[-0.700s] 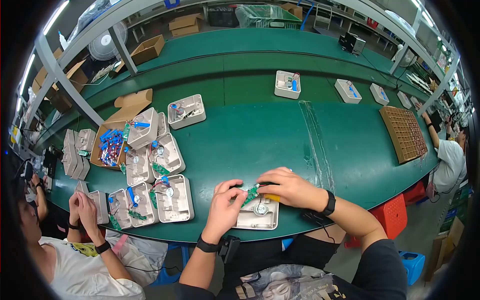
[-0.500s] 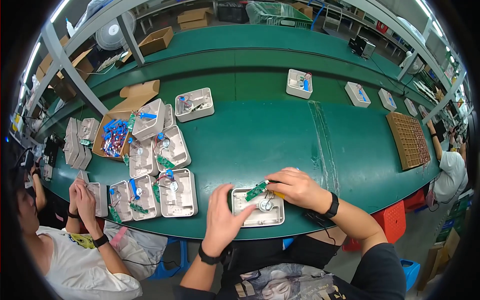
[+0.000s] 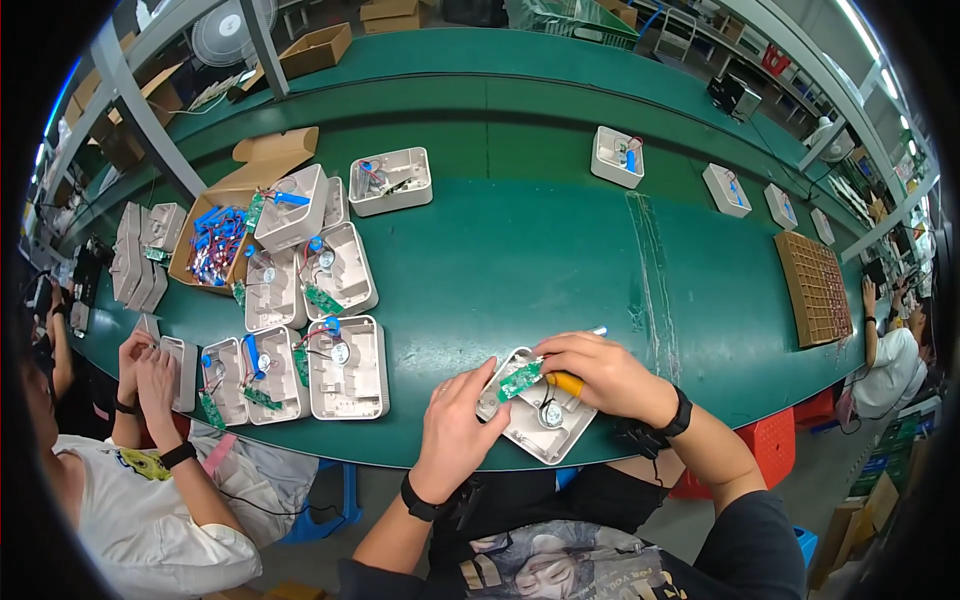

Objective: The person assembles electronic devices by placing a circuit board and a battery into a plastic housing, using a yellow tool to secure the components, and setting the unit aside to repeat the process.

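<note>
Turned askew since the earlier frame, the off-white rectangular plastic housing (image 3: 577,425) is at the lower centre of the frame, by the near edge of the green tabletop (image 3: 500,280). From where I stand, the left hand (image 3: 455,425) has its grip closed on the left rim, thumb inside. The right hand (image 3: 605,375) curls its grip around a yellow-handled tool (image 3: 567,383), fingertips at a narrow green circuit board (image 3: 520,381).
</note>
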Action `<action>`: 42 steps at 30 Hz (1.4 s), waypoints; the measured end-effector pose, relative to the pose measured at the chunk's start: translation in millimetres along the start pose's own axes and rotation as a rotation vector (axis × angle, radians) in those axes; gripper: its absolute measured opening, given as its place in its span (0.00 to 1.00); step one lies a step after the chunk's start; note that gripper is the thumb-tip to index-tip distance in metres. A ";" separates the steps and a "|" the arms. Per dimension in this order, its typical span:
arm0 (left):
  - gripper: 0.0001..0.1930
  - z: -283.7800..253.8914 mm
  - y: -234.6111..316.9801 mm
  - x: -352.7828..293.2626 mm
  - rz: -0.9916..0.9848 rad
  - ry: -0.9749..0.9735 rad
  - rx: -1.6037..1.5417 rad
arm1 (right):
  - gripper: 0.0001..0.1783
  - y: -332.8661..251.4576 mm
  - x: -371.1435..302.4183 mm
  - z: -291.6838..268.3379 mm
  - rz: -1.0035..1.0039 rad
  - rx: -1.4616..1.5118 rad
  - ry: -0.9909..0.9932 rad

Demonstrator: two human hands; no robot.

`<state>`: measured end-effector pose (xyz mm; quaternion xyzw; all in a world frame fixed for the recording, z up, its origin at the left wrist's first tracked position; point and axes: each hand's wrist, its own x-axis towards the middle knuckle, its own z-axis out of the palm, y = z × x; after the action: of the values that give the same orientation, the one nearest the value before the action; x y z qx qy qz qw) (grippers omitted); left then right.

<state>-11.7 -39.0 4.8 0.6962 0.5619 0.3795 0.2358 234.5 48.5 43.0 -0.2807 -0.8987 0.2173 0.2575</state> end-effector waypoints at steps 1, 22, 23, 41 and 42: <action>0.26 0.0 0.3 2.1 -0.014 0.012 -0.063 | 0.13 -1.3 3.3 -1.0 -0.020 -0.010 -0.018; 0.07 7.1 -2.6 15.6 0.193 0.045 0.025 | 0.08 2.4 16.2 2.6 -0.063 -0.170 -0.162; 0.07 8.2 -1.7 16.5 0.194 0.042 0.026 | 0.08 3.2 16.4 2.4 -0.060 -0.169 -0.160; 0.06 18.4 7.2 20.2 0.190 0.023 0.158 | 0.09 5.2 13.7 -6.2 -0.045 -0.267 -0.209; 0.06 19.0 7.2 20.7 0.187 0.024 0.153 | 0.10 5.1 12.5 -6.1 -0.054 -0.292 -0.200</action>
<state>9.4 -19.1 4.2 0.7571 0.5245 0.3640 0.1387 231.2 61.5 49.3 -0.2678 -0.9491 0.1041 0.1292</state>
